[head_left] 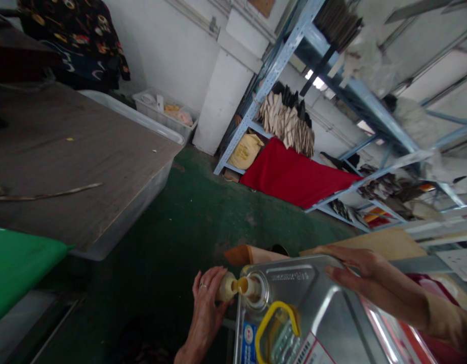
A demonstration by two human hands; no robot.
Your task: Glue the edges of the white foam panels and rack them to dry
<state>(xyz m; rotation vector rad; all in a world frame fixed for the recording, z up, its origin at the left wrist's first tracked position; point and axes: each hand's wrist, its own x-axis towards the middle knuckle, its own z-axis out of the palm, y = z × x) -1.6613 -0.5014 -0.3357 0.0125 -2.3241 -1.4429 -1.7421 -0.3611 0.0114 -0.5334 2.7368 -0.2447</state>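
Observation:
A large metal can with a yellow handle lies tilted at the lower right, its spout facing left. Yellowish liquid shows between the spout and the mouth of a small pale bottle. My left hand, with a ring on one finger, is wrapped round that bottle. Against the can's upper side rests my right hand, fingers on the metal near its edge. The lower part of the can runs out of view.
A brown-topped table stands at the left, with green material at its near corner. Blue metal shelving with a red cloth stands beyond the green floor. A board lies behind the can.

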